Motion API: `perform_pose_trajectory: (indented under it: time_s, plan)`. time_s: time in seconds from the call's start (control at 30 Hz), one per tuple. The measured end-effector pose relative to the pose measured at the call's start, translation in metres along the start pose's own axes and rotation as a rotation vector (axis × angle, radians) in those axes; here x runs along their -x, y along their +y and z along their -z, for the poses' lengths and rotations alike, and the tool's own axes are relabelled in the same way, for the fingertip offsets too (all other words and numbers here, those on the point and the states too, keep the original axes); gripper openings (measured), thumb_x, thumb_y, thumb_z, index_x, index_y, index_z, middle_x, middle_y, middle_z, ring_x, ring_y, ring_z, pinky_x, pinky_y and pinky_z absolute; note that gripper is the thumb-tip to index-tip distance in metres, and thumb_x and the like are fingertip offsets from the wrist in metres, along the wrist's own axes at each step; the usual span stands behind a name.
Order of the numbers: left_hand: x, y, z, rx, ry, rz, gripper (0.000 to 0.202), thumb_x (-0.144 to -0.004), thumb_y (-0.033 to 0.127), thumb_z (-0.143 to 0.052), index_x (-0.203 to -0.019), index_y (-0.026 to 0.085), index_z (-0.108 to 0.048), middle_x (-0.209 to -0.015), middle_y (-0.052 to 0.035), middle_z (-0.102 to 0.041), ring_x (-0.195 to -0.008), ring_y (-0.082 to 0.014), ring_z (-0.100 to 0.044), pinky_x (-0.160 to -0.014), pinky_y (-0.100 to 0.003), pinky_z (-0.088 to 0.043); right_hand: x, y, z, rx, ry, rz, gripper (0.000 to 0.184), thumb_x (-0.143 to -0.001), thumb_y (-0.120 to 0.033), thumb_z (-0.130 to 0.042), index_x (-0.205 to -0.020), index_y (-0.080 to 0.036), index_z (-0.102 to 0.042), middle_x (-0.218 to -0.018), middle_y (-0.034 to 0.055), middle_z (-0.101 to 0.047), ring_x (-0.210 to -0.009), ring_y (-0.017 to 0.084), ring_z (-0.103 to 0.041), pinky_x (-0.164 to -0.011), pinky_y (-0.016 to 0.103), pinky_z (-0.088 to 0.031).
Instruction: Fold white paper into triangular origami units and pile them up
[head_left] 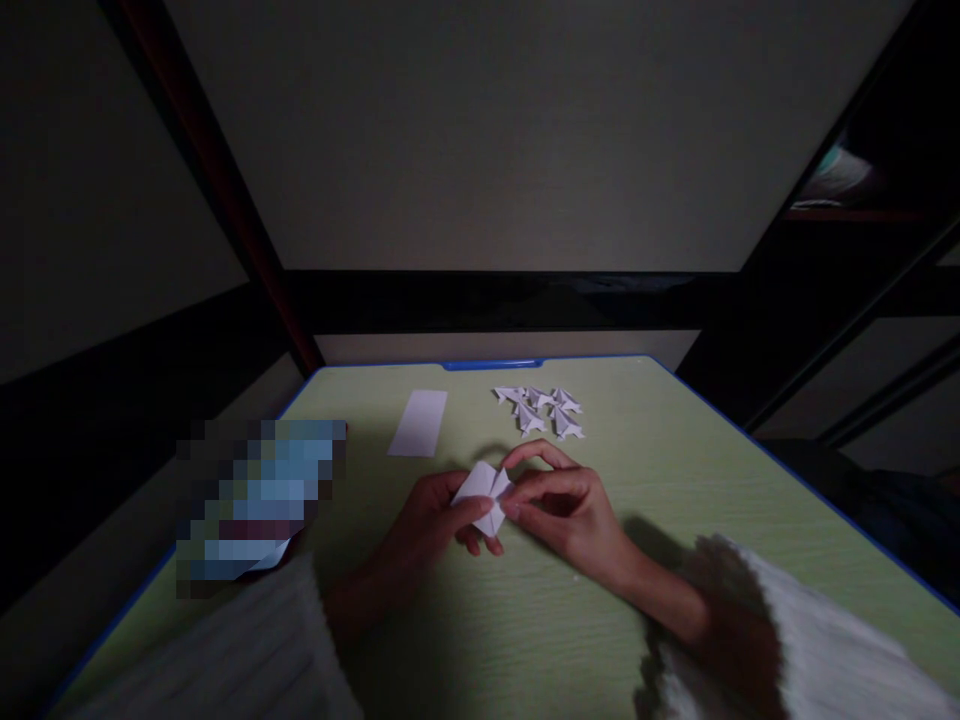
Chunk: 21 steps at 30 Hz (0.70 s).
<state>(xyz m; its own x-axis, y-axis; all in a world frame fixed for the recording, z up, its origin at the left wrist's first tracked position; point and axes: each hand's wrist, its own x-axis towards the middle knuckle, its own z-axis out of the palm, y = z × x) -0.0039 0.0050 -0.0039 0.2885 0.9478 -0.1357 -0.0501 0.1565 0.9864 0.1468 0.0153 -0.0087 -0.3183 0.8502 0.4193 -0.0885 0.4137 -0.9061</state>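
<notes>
Folded white paper (475, 481) at lower centre of frame, held up over pale green, blue-edged table (675, 450). Left hand (435, 512) grips it from the left, thumb flat on top, fingers underneath. Right hand (574, 508) pinches its right edge, thumb and index together, other fingers curled. Plain white sheet (418, 423) flat on table, left of centre. Five small folded paper figures (529, 418) clustered just right of centre. Pixelated bluish item (277, 490) at lower left, can't identify.
</notes>
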Motion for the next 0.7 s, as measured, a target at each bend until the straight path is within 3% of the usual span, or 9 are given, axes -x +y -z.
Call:
perform_pose_trajectory:
  time_s: [0.33,0.7]
  plan:
    - [-0.0014,-0.0025,0.004,0.08,-0.031,0.039,0.017,-0.061,0.027,-0.054,-0.063,0.01,-0.058,-0.047,-0.001,-0.06,-0.04,-0.013,-0.057,-0.038,-0.019,-0.038,0.0001,-0.0004,0.0002,0.022,-0.024,-0.001,0.011,-0.065,-0.012,-0.061,-0.064,-0.022,-0.067,-0.087,0.0036,-0.052,-0.076,0.014,-0.051,-0.065,0.029,-0.043]
    - [-0.003,-0.0019,0.0043,-0.005,-0.086,0.054,0.022,-0.063,0.032,-0.057,-0.063,0.01,-0.057,-0.047,-0.0001,-0.06,-0.041,-0.0115,-0.057,-0.038,-0.018,-0.037,0.0014,0.0015,0.0017,-0.033,-0.039,-0.013,0.01,-0.065,-0.011,-0.061,-0.064,-0.02,-0.066,-0.088,0.0041,-0.05,-0.078,0.015,-0.051,-0.066,0.029,-0.043]
